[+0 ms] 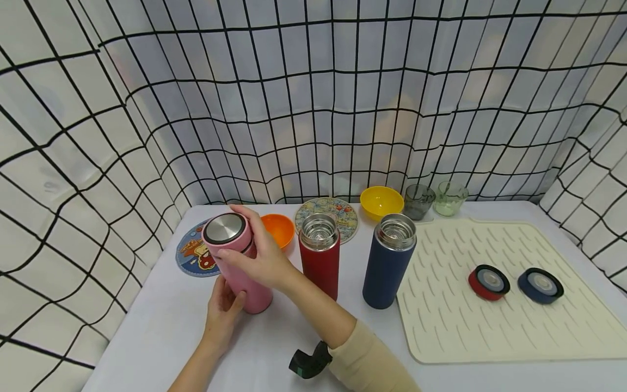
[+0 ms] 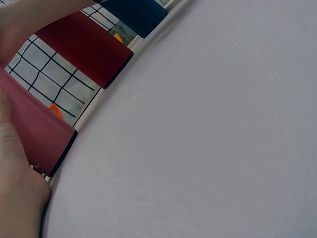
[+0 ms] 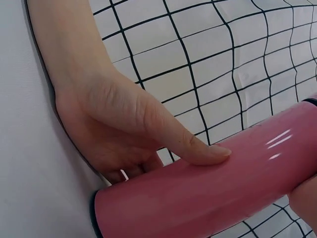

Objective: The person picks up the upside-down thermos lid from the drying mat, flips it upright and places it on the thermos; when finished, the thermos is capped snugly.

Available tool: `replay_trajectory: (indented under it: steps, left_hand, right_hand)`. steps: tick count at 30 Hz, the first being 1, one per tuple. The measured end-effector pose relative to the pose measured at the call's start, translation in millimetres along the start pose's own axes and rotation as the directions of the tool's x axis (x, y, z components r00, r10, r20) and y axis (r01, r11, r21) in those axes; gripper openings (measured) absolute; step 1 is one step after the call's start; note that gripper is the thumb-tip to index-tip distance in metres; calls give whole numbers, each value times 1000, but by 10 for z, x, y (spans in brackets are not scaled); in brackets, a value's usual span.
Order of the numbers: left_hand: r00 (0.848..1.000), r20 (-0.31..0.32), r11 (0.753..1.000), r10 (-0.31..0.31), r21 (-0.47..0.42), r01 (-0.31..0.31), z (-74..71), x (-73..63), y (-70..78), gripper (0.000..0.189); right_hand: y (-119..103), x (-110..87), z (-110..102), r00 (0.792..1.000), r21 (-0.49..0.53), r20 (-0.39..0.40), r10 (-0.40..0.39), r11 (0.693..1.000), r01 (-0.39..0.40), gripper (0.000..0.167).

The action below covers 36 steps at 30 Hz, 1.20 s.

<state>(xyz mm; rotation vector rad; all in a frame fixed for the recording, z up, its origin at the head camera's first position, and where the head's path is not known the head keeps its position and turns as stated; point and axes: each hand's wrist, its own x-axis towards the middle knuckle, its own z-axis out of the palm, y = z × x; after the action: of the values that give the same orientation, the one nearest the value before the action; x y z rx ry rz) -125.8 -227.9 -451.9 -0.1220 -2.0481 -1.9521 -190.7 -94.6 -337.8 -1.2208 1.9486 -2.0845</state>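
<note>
A pink thermos flask (image 1: 247, 291) stands slightly tilted at the left of the table, its steel-topped lid (image 1: 225, 228) on. My left hand (image 1: 222, 313) holds its lower body, the thumb lying along the pink wall in the right wrist view. From the right, my right hand (image 1: 259, 258) reaches over and grips the lid at the upper end, thumb in front and fingers around the far side. Beside that forearm is a red flask (image 1: 319, 267), lidless, with its steel mouth showing. Further right is a lidless navy flask (image 1: 388, 272).
On a cream mat (image 1: 441, 332) at right lie a red lid (image 1: 489, 282) and a navy lid (image 1: 541, 285). Behind stand an orange bowl (image 1: 279, 228), a yellow bowl (image 1: 382, 201), two glasses (image 1: 419, 201) and round placemats (image 1: 193, 253). Black-gridded cloth (image 1: 313, 109) walls the table.
</note>
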Motion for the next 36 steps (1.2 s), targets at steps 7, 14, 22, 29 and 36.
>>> replay_trajectory:
  steps: [7,14,22,29,36]
  left_hand:
    - [1000,7,999,-25,21,25,2,-2,37,50]
    - [999,12,999,-48,25,47,7,-14,50,52]
    - [1000,19,1000,7,9,-7,7,-17,-17,47]
    - [1000,26,1000,5,6,-6,-3,0,-12,47]
    - [1000,31,1000,7,10,-7,-18,12,0,49]
  right_hand:
    - [4,-31,14,998,44,-63,-13,999,16,81]
    - [-4,-50,-7,998,-10,-43,-55,998,54,78]
    - [-91,37,15,990,-11,-132,40,999,-42,72]
    - [-119,84,7,998,-41,-61,2,999,-4,65]
    - [-170,126,50,993,-235,-117,-9,972,-18,70]
